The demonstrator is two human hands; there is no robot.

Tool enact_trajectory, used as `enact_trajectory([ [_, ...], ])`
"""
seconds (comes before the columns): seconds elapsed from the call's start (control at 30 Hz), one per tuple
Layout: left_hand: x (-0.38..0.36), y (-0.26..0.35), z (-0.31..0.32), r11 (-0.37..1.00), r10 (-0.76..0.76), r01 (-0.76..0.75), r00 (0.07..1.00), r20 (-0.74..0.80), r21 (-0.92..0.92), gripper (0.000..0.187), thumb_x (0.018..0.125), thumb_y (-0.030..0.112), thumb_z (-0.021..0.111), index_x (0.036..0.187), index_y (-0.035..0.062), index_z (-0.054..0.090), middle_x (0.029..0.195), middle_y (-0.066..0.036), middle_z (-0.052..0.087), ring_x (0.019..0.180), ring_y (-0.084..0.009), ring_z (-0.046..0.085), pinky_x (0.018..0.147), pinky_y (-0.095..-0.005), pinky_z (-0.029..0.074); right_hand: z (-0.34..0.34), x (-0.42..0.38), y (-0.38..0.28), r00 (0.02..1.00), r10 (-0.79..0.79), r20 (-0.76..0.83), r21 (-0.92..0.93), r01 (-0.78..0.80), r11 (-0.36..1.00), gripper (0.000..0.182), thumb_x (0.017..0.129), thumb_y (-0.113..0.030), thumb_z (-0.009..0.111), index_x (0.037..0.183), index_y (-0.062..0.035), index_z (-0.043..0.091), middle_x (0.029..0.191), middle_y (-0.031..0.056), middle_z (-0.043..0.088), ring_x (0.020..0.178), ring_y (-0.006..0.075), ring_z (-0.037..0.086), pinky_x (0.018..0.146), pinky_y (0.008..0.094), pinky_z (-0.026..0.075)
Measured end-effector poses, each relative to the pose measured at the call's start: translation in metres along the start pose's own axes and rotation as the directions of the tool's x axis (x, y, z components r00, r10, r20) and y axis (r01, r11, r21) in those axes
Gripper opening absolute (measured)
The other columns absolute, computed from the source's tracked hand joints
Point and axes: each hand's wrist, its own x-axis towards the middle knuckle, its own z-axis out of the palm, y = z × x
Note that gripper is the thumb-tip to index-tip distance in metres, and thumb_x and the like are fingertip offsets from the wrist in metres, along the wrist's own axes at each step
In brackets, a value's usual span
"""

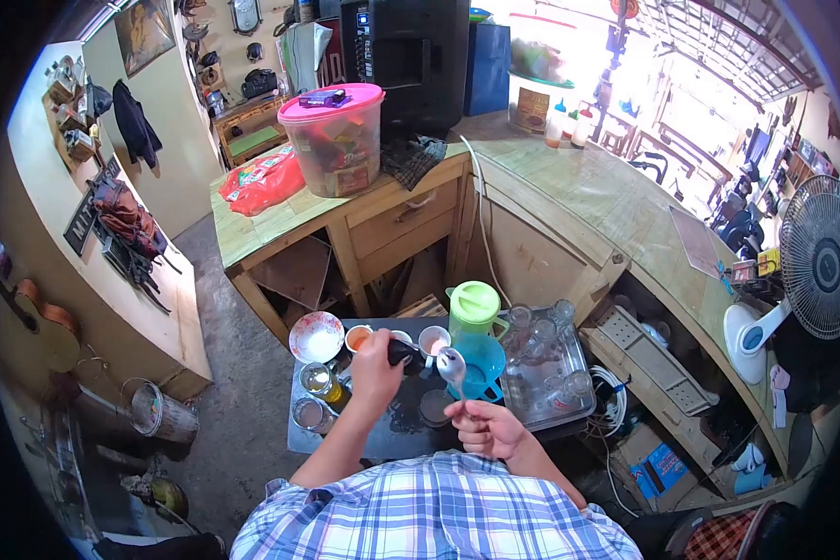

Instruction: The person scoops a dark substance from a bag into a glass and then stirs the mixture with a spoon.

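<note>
My left hand (377, 370) is closed around a small dark bottle (401, 353), which is tilted sideways with its mouth toward the spoon. In my right hand (491, 428) I grip a metal spoon (452, 365) by its handle, bowl up, beside the bottle. What lies in the bowl is too small to make out. Behind my hands stand a cup with orange contents (357, 337), a white cup (434, 340) and a white bowl with red marks (315, 337). Left of my left hand is a glass of yellow liquid (318, 379). A blue jug (479, 366) is close behind the spoon.
A green-lidded pitcher (474, 308) stands behind the jug. Several glasses (539, 334) sit on a metal tray (555, 411) at the right. Beyond the dark low table (401, 411) are wooden counters (569, 168) bearing a pink-lidded tub (334, 140); a fan (812, 261) stands far right.
</note>
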Motion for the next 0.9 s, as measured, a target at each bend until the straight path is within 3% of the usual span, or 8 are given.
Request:
enact_trajectory([
  [0.2, 0.021, -0.078, -0.001, 0.994, -0.102, 0.108, 0.979, -0.177, 0.025, 0.033, 0.062, -0.006, 0.07, 0.091, 0.0008, 0.056, 0.091, -0.019, 0.057, 0.089, -0.0401, 0.055, 0.078, -0.0456, 0.044, 0.009, -0.01, -0.01, 0.916, -0.224, -0.332, -0.39, 0.083, 0.917, 0.036, 0.101, -0.024, 0.038, 0.128, -0.0034, 0.049, 0.067, -0.0043, 0.03, 0.053, 0.0042, 0.027, 0.044, 0.0184, 0.021],
  [0.27, 0.029, -0.123, 0.004, 0.986, -0.038, 0.075, 0.969, -0.242, 0.146, 0.035, 0.063, -0.005, 0.072, 0.093, 0.0008, 0.056, 0.094, -0.019, 0.056, 0.092, -0.0394, 0.054, 0.079, -0.0451, 0.043, 0.0, -0.013, -0.002, 0.717, -0.457, -0.527, -0.562, 0.109, 0.82, 0.028, 0.1, -0.022, 0.038, 0.121, -0.0092, 0.052, 0.068, -0.0042, 0.033, 0.053, 0.0039, 0.027, 0.043, 0.018, 0.02],
  [0.33, 0.035, -0.155, 0.006, 0.986, -0.097, 0.13, 0.955, -0.281, 0.103, 0.037, 0.06, -0.003, 0.071, 0.092, 0.0026, 0.055, 0.093, -0.016, 0.057, 0.092, -0.0378, 0.055, 0.082, -0.0455, 0.043, -0.027, -0.019, 0.002, 0.681, -0.494, -0.54, -0.592, 0.11, 0.798, 0.021, 0.099, -0.018, 0.043, 0.116, -0.0106, 0.052, 0.069, -0.0024, 0.041, 0.055, 0.0052, 0.035, 0.046, 0.0204, 0.028],
  [0.4, 0.033, -0.168, 0.005, 0.976, -0.112, 0.152, 0.965, -0.238, 0.155, 0.048, 0.058, -0.003, 0.073, 0.102, 0.0039, 0.056, 0.099, -0.016, 0.058, 0.097, -0.0377, 0.055, 0.086, -0.0452, 0.044, -0.047, -0.022, 0.007, 0.527, -0.827, -0.197, -0.974, -0.203, 0.103, 0.023, 0.096, -0.013, 0.046, 0.118, -0.0084, 0.051, 0.069, 0.0007, 0.049, 0.059, 0.0075, 0.042, 0.053, 0.0241, 0.035],
  [0.43, 0.031, -0.167, 0.004, 0.945, -0.161, 0.212, 0.965, -0.209, 0.249, 0.053, 0.058, -0.003, 0.074, 0.107, 0.0045, 0.055, 0.104, -0.016, 0.058, 0.101, -0.0378, 0.054, 0.089, -0.044, 0.044, -0.049, -0.026, 0.007, 0.528, -0.832, -0.17, -0.971, -0.235, 0.05, 0.021, 0.094, -0.012, 0.05, 0.114, -0.0047, 0.054, 0.066, 0.0091, 0.055, 0.056, 0.0166, 0.052, 0.056, 0.0336, 0.041],
  [0.53, 0.02, -0.154, 0.005, 0.9, -0.2, 0.237, 0.97, -0.135, 0.366, 0.064, 0.059, -0.002, 0.075, 0.119, 0.0048, 0.053, 0.116, -0.018, 0.056, 0.111, -0.0388, 0.05, 0.096, -0.0426, 0.043, -0.056, -0.037, 0.01, 0.645, -0.723, -0.247, -0.953, -0.296, 0.062, 0.019, 0.093, -0.009, 0.05, 0.108, -0.004, 0.06, 0.069, 0.0023, 0.053, 0.062, 0.0093, 0.046, 0.058, 0.0267, 0.039],
  [0.73, -0.028, -0.107, 0.026, 1.0, 0.024, -0.026, 0.983, 0.181, 0.007, 0.061, 0.063, -0.003, 0.071, 0.12, 0.0053, 0.053, 0.117, -0.02, 0.055, 0.113, -0.0388, 0.051, 0.097, -0.0437, 0.043, -0.074, -0.049, 0.025, 0.671, -0.652, -0.353, -0.894, -0.448, 0.024, 0.02, 0.092, -0.014, 0.054, 0.097, -0.0038, 0.069, 0.069, 0.0123, 0.062, 0.06, 0.0191, 0.057, 0.059, 0.0339, 0.044],
  [0.9, -0.065, -0.097, 0.049, 0.983, 0.081, 0.046, 0.765, 0.638, -0.179, 0.079, 0.061, 0.003, 0.078, 0.132, 0.0062, 0.044, 0.124, -0.019, 0.055, 0.117, -0.0358, 0.052, 0.1, -0.0416, 0.042, -0.115, -0.036, 0.035, 0.69, -0.69, -0.219, -0.932, -0.357, -0.062, 0.021, 0.092, -0.017, 0.053, 0.096, -0.0042, 0.07, 0.072, 0.0157, 0.065, 0.061, 0.0242, 0.061, 0.06, 0.036, 0.045],
])
